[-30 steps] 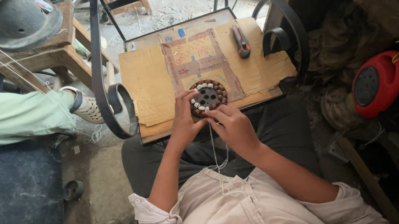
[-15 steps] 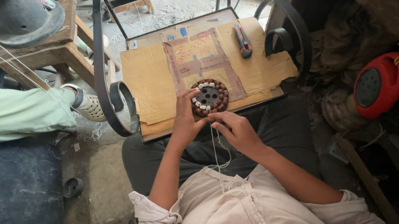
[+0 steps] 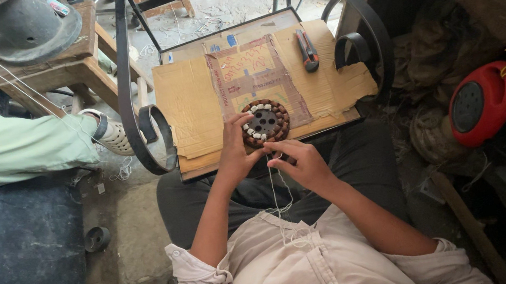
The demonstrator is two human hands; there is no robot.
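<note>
On the cardboard sheet laid over the black metal chair, a round copper coil ring with white inserts is steadied at its near left edge by the left hand, fingers closed on the rim. A thin white string is pinched taut in the right hand, just below the ring; its slack is looped down over the shirt.

Risks, as judged:
- String could be snapped or pulled out of its slot if tension is applied off-axis.
- Loose loops in the lap could be snagged or knotted.
- Ring sits near the sheet's front edge; it could be slid off if the left grip is eased.
- Copper windings could be nicked by hard pulls.
- Utility knife lies well apart, not an immediate concern.
</note>
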